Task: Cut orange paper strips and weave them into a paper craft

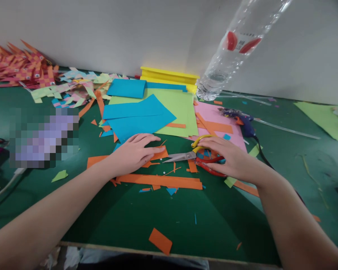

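Left hand (136,152): fingers extended, pressing orange paper piece (161,153). Right hand (228,157): fingers curled through handles of scissors (190,155), blades slightly parted.

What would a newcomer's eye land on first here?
Probably the large clear bottle, tilted at the back, right of centre. Next, the red-and-yellow-handled scissors in the right hand, mid-table, then the spiky pink-and-orange woven paper pile at far left.
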Available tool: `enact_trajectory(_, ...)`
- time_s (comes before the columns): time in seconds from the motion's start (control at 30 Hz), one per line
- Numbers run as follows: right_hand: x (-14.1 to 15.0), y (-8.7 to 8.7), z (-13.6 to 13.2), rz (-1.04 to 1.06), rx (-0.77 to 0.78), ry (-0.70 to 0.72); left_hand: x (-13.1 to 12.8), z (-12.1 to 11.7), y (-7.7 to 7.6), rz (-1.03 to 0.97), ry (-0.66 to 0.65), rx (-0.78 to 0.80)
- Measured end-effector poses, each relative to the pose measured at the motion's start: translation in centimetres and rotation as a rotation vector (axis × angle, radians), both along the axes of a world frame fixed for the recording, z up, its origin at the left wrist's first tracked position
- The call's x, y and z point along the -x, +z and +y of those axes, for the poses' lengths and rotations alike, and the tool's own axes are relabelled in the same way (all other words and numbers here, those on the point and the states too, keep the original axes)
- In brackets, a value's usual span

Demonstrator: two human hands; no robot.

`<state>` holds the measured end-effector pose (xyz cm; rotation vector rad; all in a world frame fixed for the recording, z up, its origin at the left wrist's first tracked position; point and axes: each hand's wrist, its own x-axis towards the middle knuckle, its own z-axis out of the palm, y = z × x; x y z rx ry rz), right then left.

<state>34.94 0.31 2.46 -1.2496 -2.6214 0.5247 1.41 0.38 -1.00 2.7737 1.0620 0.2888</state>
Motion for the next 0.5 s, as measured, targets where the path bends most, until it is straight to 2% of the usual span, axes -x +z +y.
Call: enact_trajectory(0.5, 1.2, -0.5, -0.5, -0.007, 0.031, 0.005, -0.1, 0.0, 0.2, 0.024, 0.003, 0.029)
